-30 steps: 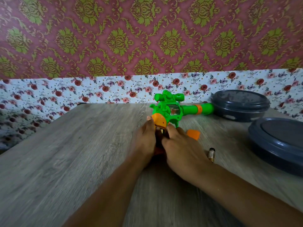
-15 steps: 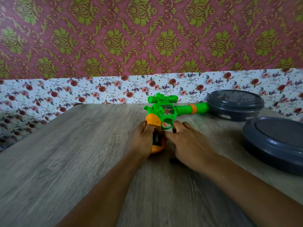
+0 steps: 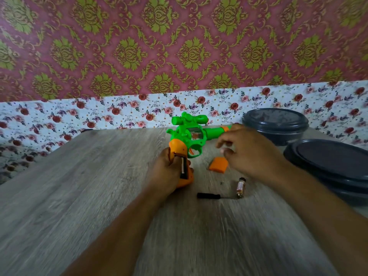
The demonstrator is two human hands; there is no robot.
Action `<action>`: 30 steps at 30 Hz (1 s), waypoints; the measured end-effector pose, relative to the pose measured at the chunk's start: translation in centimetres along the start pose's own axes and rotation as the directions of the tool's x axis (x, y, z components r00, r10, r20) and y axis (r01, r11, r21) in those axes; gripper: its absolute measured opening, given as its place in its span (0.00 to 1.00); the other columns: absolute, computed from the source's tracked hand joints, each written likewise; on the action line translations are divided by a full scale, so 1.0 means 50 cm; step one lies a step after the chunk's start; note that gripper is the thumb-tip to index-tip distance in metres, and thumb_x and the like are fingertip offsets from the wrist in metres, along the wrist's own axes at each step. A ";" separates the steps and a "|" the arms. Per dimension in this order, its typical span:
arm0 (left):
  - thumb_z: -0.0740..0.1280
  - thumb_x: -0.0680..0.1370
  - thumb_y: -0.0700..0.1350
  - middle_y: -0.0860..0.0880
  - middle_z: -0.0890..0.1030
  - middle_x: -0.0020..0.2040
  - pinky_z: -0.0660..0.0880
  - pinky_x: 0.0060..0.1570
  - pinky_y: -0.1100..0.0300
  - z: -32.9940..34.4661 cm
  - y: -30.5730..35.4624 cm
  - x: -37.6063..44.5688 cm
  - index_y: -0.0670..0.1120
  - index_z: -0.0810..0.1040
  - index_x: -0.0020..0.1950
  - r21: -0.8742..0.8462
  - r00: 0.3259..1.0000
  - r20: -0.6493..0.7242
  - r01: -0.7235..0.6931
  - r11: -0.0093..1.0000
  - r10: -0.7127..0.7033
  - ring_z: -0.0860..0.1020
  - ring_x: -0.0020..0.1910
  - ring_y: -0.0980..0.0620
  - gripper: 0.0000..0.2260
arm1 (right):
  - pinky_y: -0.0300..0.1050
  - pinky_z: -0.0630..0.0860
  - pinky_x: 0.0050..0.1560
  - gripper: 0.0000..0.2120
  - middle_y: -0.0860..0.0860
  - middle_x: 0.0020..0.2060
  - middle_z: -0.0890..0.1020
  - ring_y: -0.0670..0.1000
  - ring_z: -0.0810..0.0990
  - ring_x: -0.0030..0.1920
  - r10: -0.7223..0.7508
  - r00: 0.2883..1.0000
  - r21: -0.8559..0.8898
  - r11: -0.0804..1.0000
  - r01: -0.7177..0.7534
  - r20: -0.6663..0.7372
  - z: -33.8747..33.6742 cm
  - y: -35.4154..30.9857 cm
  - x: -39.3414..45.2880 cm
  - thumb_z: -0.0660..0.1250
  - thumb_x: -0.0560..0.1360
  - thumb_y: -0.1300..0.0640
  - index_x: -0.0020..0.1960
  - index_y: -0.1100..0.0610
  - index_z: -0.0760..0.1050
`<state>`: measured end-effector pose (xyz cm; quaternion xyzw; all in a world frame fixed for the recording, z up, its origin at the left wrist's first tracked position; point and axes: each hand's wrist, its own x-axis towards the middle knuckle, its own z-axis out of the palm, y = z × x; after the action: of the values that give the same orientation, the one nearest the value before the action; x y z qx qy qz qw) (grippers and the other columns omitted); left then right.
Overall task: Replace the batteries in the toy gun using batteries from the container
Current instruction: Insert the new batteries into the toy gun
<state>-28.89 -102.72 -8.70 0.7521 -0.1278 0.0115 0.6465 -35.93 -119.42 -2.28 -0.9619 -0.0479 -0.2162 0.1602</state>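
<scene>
- Worktop (image 3: 79, 196) of grey wood grain carries everything; behind it stands a wall papered with small flowers below and a red and gold pattern above.
- Two dark grey round containers stand at my right: the far container (image 3: 275, 124) against the wall, the near container (image 3: 328, 166) closer to me and partly hidden behind my right forearm. What is inside either one cannot be seen.
- Orange battery cover (image 3: 218, 164) lies loose on the worktop, just right of the gun's handle and under my right fingers.
- One loose battery (image 3: 240, 187) lies nearer to me, its near end touching or just beside the tip of a small black-handled screwdriver (image 3: 209, 196); a tiny dark speck, too small to identify, lies between the cover and the screwdriver.
- Toy gun (image 3: 191, 134), green with an orange handle, stands upright near the middle of the worktop, barrel pointing right toward the far container; its handle compartment is open and a battery shows inside.
- My left hand (image 3: 169, 170) wraps the orange handle, a closed grip holding the gun upright.
- My right hand (image 3: 249, 150) hovers above the worktop in front of the barrel, fingers loosely curled and blurred, its grip holding nothing I can make out.
</scene>
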 end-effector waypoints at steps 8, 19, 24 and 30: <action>0.54 0.82 0.38 0.47 0.79 0.41 0.79 0.40 0.57 0.004 0.002 -0.002 0.46 0.71 0.53 -0.051 1.000 -0.003 0.001 0.999 -0.001 0.80 0.37 0.50 0.07 | 0.46 0.74 0.47 0.22 0.52 0.46 0.80 0.52 0.78 0.48 0.226 0.788 -0.255 0.963 -0.091 0.573 -0.035 0.015 -0.019 0.74 0.63 0.41 0.45 0.57 0.73; 0.55 0.82 0.40 0.47 0.80 0.41 0.78 0.30 0.64 0.001 -0.008 0.006 0.43 0.72 0.54 -0.044 1.000 -0.007 0.013 0.999 -0.013 0.81 0.31 0.57 0.07 | 0.40 0.69 0.40 0.15 0.47 0.48 0.78 0.48 0.75 0.49 0.172 0.819 -0.311 0.950 0.009 0.547 -0.011 0.028 -0.018 0.75 0.65 0.55 0.49 0.47 0.76; 0.55 0.82 0.39 0.44 0.79 0.42 0.78 0.31 0.64 0.002 -0.007 0.010 0.40 0.72 0.55 -0.045 0.999 -0.006 0.031 0.999 -0.031 0.81 0.35 0.51 0.08 | 0.40 0.68 0.39 0.07 0.44 0.39 0.77 0.46 0.75 0.44 0.127 0.825 -0.210 0.978 -0.011 0.551 -0.002 0.050 -0.016 0.73 0.68 0.56 0.44 0.50 0.77; 0.56 0.81 0.42 0.46 0.81 0.42 0.81 0.39 0.58 -0.001 -0.005 0.007 0.46 0.73 0.50 0.015 1.000 -0.025 0.011 1.000 -0.011 0.83 0.36 0.53 0.07 | 0.43 0.73 0.45 0.05 0.47 0.40 0.80 0.47 0.77 0.43 0.039 0.927 -0.047 0.999 -0.023 0.372 -0.007 0.035 -0.004 0.72 0.69 0.54 0.43 0.51 0.77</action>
<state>-28.49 -102.71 -8.89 0.7573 -0.1153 0.0184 0.6425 -35.96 -121.17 -2.59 -0.9892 -0.0576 -0.0278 0.1317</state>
